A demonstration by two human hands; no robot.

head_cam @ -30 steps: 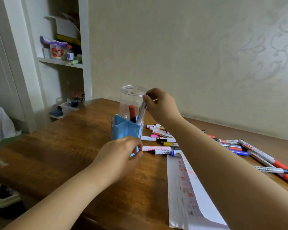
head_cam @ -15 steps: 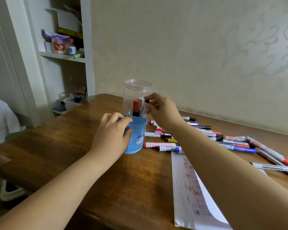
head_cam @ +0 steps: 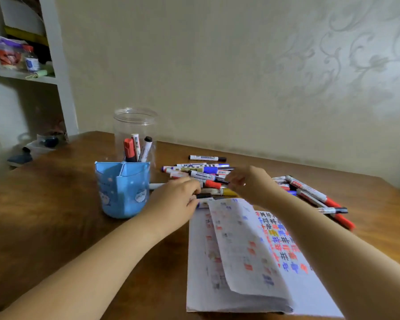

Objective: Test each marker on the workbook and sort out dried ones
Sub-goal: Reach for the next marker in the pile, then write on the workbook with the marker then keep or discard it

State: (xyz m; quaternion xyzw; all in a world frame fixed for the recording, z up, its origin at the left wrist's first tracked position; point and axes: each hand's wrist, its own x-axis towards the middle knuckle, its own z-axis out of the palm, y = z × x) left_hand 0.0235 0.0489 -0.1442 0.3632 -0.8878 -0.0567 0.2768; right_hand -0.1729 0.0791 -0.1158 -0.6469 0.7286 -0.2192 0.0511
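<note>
The left hand (head_cam: 178, 199) has its fingers (head_cam: 193, 189) curled over a dark marker (head_cam: 203, 195) at the pile's near edge, though blur hides whether they grip it; the right hand (head_cam: 249, 183) reaches into the marker pile (head_cam: 206, 175), its hold unclear; the workbook (head_cam: 245, 257) lies open just beside, on the worktop (head_cam: 56, 215); fumbling could roll markers off, or mix untested ones with those standing in the blue holder (head_cam: 123, 190).

Three markers (head_cam: 136, 148) stand in one blue holder (head_cam: 123, 190); one clear jar (head_cam: 135, 128); one workbook (head_cam: 240, 262).
</note>
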